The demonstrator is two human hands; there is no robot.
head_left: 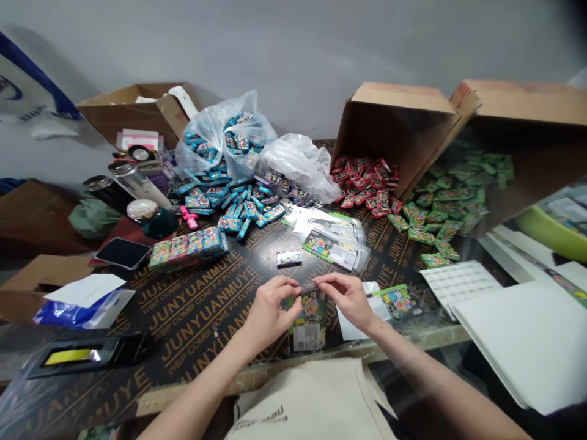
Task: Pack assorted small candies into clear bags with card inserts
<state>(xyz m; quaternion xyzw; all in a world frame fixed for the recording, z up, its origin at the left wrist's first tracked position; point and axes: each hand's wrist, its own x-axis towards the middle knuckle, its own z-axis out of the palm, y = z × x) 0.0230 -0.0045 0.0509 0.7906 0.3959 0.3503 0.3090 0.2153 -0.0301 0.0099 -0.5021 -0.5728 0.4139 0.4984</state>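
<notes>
Over the plywood table (197, 330), left hand (268, 315) and right hand (346, 299) pinch a sleeved card (309, 321) between their fingers (287, 283).

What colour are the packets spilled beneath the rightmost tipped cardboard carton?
The packets are green, shown best in the head view.

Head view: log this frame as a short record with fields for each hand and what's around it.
View: head camera, looking down at a work table
Left hand: fingertips pinch the top of a printed packet
Right hand: fingertips pinch the same packet's top from the other side
Nearby: small foil pack, stack of printed packets
Rest: loose blue packets, red packets, green packets, tipped cardboard box, black plywood board
</notes>
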